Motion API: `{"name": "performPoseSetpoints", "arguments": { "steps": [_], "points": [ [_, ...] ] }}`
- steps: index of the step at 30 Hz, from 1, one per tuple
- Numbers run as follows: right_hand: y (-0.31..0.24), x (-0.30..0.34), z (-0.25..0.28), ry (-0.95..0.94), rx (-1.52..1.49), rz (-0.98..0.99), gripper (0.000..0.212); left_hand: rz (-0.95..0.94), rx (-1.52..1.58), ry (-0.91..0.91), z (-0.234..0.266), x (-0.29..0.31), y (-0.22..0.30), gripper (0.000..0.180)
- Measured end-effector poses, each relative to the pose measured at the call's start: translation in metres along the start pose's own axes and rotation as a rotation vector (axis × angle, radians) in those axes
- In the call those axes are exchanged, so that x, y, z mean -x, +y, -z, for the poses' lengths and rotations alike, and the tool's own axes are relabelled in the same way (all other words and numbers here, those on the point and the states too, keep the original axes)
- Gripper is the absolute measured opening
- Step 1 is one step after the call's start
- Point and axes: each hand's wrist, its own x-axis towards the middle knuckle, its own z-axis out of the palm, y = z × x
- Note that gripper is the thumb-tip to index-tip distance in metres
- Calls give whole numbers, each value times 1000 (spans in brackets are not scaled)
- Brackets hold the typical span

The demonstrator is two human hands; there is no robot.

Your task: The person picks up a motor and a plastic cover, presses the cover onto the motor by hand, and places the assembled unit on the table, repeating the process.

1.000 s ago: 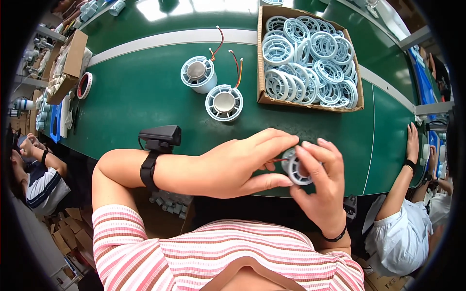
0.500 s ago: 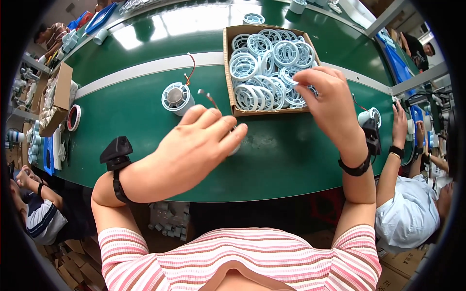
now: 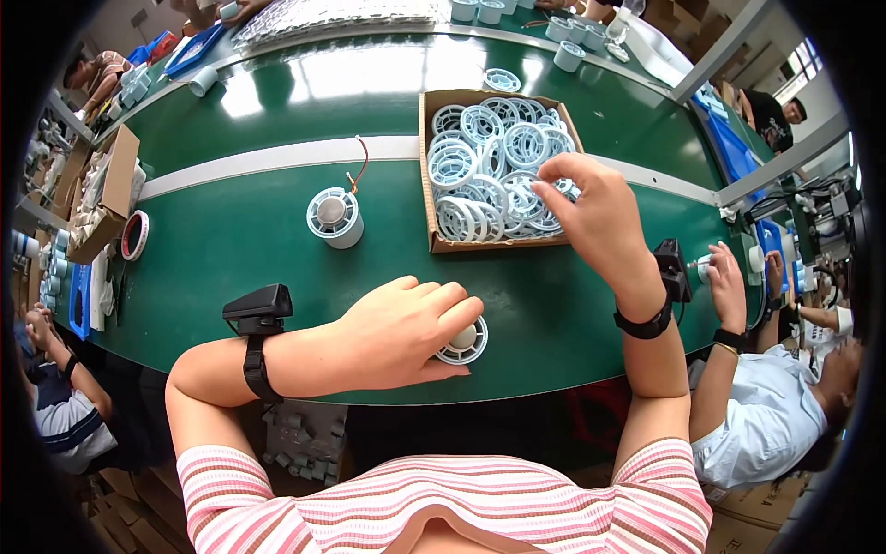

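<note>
My left hand [image 3: 401,331] is closed around a light blue round motor housing [image 3: 464,342] near the table's front edge. Its slotted face and pale centre show beside my fingers, and the rest is hidden under the palm. My right hand [image 3: 595,214] reaches over the right side of a cardboard box [image 3: 503,246] full of light blue plastic rings [image 3: 526,145]. Thumb and forefinger pinch at a ring there, partly hidden by the fingertips. Another light blue motor housing [image 3: 343,231] stands upright left of the box, its red-brown wires rising from the top.
Beyond the box, a loose ring-shaped part [image 3: 501,80] lies on the green table [image 3: 277,268]. A tape roll [image 3: 136,235] and a box of white parts [image 3: 109,198] are at the left. A co-worker's hand [image 3: 727,288] works close by on the right.
My left hand has moved nearer the table's front edge, and the housing's face has come into sight. My right hand stays at the rings. The whole view has shifted slightly.
</note>
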Motion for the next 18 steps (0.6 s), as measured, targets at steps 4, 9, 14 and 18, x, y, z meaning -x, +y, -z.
{"name": "performPoseSetpoints", "arguments": {
  "steps": [4, 9, 14, 18],
  "points": [
    [-12, 15, 8, 154, -163, 83, 22, 135, 107, -56, -6, 3, 2, 77],
    [-29, 63, 15, 268, -337, 179, 22, 246, 275, 10, -11, 7, 1, 71],
    [-18, 110, -6, 99, -354, 371, 26, 256, 409, -12, -14, 3, -9, 72],
    [1, 126, -11, -118, -250, 401, 30, 333, 434, 38, -14, 2, -11, 75]
  ]
}}
